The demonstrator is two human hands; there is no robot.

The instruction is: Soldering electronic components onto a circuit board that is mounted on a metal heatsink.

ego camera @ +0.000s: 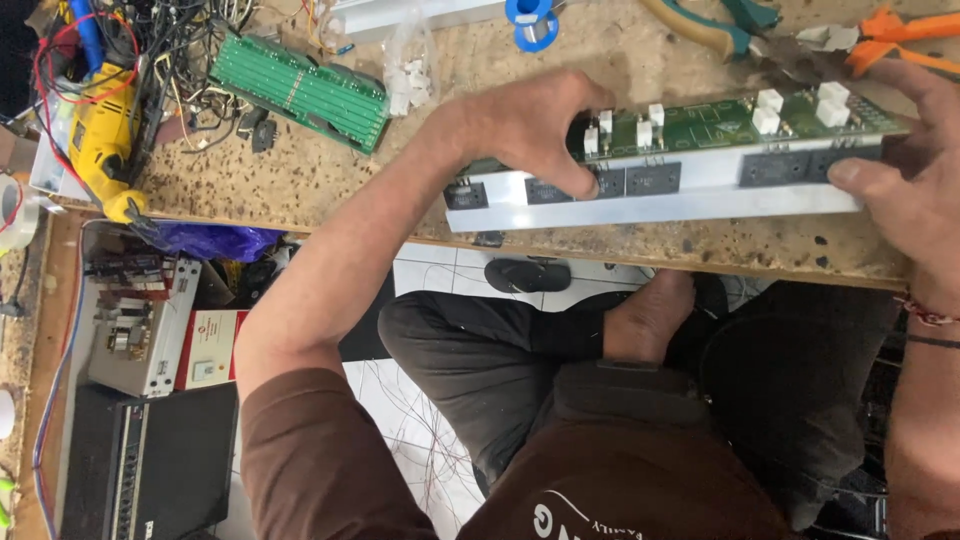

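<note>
A person seated cross-legged at a speckled particle-board workbench (300,185) is gripping a long green circuit board bolted to a bare aluminium heat-sink bar (650,195), which is lying along the bench's near edge between the two hands. The left hand (530,125) is curling over the assembly, thumb pressing one of the black flat transistors (610,182) on the bar's face; the right hand (915,165) is clamping the far end, fingers on top and thumb in front. With the bar sitting so close to the drop, a slip of either grip could likely be sending it to the tiled floor, and thumb pressure may be bending the transistor legs. Below and left of the left arm, a red-and-white flat carton (208,350) is resting on a shelf. Beyond the left hand are lying a second green board (300,90), a clear plastic bag of white connectors (408,70) and a blue solder spool (533,22).
</note>
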